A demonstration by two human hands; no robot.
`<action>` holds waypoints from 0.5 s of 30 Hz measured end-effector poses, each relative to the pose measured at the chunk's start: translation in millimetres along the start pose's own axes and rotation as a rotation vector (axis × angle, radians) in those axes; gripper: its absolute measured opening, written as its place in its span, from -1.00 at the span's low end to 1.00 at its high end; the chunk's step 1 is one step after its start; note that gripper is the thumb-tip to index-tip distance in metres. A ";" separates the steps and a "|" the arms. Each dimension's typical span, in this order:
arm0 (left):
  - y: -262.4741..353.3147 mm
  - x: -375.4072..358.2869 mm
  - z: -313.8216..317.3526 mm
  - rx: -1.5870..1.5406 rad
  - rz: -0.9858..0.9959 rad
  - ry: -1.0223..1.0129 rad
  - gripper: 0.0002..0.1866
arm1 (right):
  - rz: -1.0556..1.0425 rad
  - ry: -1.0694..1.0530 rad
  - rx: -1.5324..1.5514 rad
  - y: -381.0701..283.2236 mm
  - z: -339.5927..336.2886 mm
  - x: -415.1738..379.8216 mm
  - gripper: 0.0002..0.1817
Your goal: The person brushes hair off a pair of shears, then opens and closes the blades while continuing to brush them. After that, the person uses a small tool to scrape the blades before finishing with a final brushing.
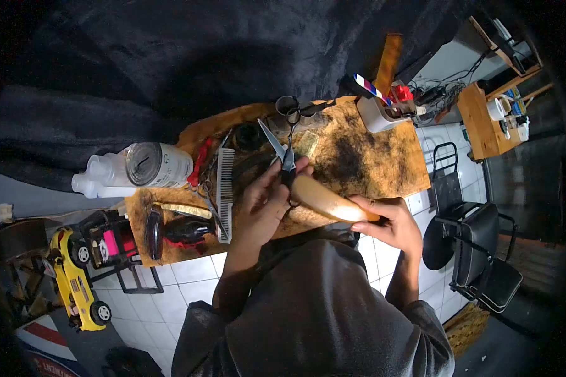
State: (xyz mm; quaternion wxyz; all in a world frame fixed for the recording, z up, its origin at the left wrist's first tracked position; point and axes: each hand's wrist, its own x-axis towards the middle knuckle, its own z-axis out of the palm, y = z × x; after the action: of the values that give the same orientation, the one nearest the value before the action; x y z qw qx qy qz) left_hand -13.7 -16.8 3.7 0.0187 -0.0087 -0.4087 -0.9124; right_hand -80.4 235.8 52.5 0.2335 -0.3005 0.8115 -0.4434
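Scissors (278, 139) with spread metal blades are in my left hand (264, 200), its fingers closed near their pivot. One dark finger ring of the scissors points up toward the back of the table. My right hand (395, 224) is closed on the end of a curved, pale wooden-handled brush (324, 198), thumb on top. The brush's other end reaches my left fingers beside the scissors; its bristles are hard to make out there. A grey comb (225, 196) lies on the table left of my left hand.
The hair-strewn wooden table (399, 157) bears clippers (153, 232), a dark trimmer (188, 231), more scissors (206, 188), a large jar (160, 164) and a white container (380, 116) of tools. Black chairs (478, 245) stand right; a yellow toy car (74, 286) is left.
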 end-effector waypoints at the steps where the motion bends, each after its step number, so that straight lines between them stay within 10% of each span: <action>1: -0.2 0.4 -2.9 -0.058 0.002 -0.035 -0.41 | -0.028 0.034 0.006 1.3 -1.8 -0.2 -0.50; 7: -3.5 4.5 1.6 -0.156 -0.165 0.108 -0.15 | -0.009 0.403 0.111 -8.4 11.2 13.5 -0.49; 15: -0.5 8.4 -3.1 -0.582 -0.225 0.069 -0.15 | -0.030 0.092 -0.035 2.1 15.1 4.4 -0.48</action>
State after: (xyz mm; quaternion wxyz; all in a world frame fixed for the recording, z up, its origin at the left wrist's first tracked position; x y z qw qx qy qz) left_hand -22.1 -19.0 1.6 -0.0719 0.0626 -0.1281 -0.9872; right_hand -74.3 224.9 42.7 0.1842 -0.2960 0.8243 -0.4460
